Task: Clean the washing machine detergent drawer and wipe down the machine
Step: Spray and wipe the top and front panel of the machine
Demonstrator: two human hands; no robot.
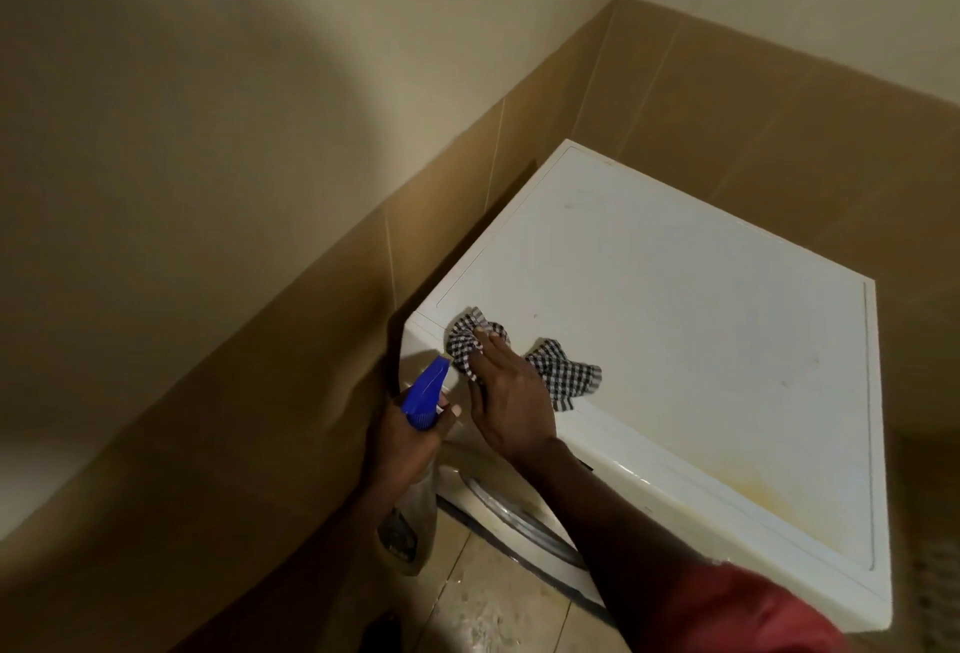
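Cloth (566, 372), checked and crumpled, under flat right hand (511, 392) on smooth washer (701, 340)

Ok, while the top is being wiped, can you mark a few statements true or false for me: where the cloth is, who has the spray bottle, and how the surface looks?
1. The right hand presses the black-and-white checked cloth with straight fingers onto the white washing machine top. True.
2. The clear spray bottle with the blue trigger head stands on the machine. False: the left hand grips it, off the machine beside its front corner.
3. The cloth lies at the back edge of the top. False: it is near the front corner, on the side by the tiled wall.
4. A yellowish stain shows on the top near its front edge. True.
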